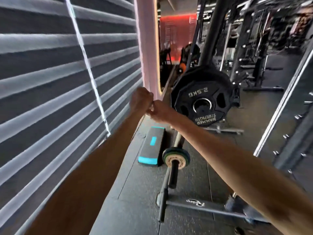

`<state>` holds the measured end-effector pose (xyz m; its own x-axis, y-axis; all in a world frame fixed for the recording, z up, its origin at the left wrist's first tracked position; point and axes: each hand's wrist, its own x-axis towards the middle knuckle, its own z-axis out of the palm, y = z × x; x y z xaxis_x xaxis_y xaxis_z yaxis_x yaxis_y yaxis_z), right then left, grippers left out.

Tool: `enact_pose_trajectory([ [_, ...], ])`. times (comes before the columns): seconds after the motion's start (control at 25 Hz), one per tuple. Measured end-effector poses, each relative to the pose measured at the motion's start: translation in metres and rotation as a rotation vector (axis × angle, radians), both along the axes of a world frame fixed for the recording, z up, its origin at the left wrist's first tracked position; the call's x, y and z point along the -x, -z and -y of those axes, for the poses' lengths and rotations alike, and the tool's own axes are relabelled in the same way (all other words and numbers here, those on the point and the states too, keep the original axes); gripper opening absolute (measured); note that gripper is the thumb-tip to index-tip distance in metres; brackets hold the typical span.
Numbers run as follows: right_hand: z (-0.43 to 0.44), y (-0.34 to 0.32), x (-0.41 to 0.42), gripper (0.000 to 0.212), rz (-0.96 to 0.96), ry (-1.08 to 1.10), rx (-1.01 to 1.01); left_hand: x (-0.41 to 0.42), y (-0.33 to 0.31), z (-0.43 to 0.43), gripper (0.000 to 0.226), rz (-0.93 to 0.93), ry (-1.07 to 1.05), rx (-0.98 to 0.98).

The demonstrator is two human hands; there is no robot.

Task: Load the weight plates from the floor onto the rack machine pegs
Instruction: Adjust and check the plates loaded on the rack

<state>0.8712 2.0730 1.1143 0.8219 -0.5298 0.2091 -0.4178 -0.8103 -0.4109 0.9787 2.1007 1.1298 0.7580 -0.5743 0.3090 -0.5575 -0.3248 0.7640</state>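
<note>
Weight plate (202,104) – black, marked 2.5KG – sits on a peg of the rack machine (211,39), w/ bigger black plates stacked behind it on the same peg. It's just right of both hands and neither touches it. Both arms are stretched fwd, nearly straight, and meet in mid-frame. L hand (141,99) is clenched in a fist, back of hand toward the camera. R hand (160,111) is also curled tight, its knuckles butting the L fist. Nothing visible in either grip. Below the hands on the rubber floor (135,192): a barbell (172,170) w/ small plates (176,157) on its sleeve, and just left of it a black-and-teal step platform (152,146). Slatted blinds (50,73) fill the L side – far bkgd is blurred.
</note>
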Motion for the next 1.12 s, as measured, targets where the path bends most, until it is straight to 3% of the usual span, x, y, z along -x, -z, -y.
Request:
enact_pose_trajectory([
  [0.16,-0.006,-0.059,0.042,0.038,0.243,0.045,0.129,0.026,-0.05,-0.017,0.025,0.011,0.079,0.185],
  [0.28,0.016,-0.069,0.094,0.03,0.39,0.211,0.139,0.06,-0.046,0.0,0.017,0.059,0.164,0.141],
  [0.44,0.052,-0.051,0.161,0.025,0.472,0.445,0.355,0.115,-0.014,0.031,0.061,0.121,0.27,0.087],
  [0.52,0.069,-0.037,0.182,0.036,0.463,0.513,0.418,0.131,-0.003,0.042,0.069,0.127,0.281,0.1],
  [0.72,0.095,-0.012,0.192,0.067,0.387,0.474,0.188,0.127,0.019,0.062,0.073,0.325,0.24,0.157],
  [0.88,0.098,-0.004,0.185,0.064,0.598,0.412,0.099,0.12,0.028,0.066,0.078,0.34,0.274,0.256],
  [1.12,0.114,0.01,0.176,0.057,0.659,0.444,-0.014,0.12,0.031,0.068,0.071,0.425,0.245,0.235],
])
